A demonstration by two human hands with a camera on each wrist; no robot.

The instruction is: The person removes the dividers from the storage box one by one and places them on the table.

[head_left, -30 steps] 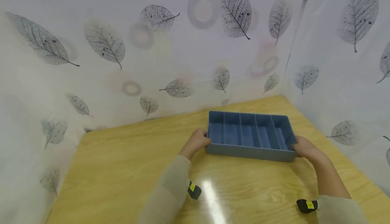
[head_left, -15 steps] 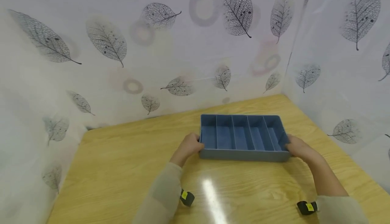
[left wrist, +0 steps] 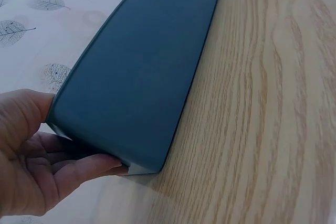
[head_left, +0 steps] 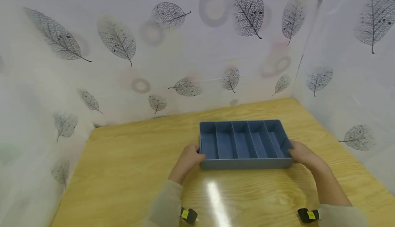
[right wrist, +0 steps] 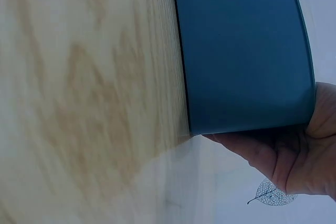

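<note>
A blue-grey tray [head_left: 247, 164] with several long compartments, bare inside, sits on the wooden table between both hands. My left hand [head_left: 187, 160] grips its left end, thumb over the rim and fingers against the outer wall. In the left wrist view the tray's front wall [left wrist: 136, 72] stands close over the wood, and the left hand's fingers [left wrist: 79, 174] lie along the short end. At the opposite end, my right hand [head_left: 303, 154] holds the wall the same way. The right wrist view has the right hand's fingers [right wrist: 252, 150] pressed along that end, partly hidden behind it.
The pale wooden table [head_left: 132, 172] reaches back to a wall covering [head_left: 185, 55] printed with leaves, which also closes off the left and right sides. Black straps with yellow labels show at the left cuff [head_left: 189, 215] and the right cuff [head_left: 308, 215].
Both hands have brought the tray left and toward the person, and it now sits straighter to the view. The head view has shifted slightly. The grip on both ends is the same.
</note>
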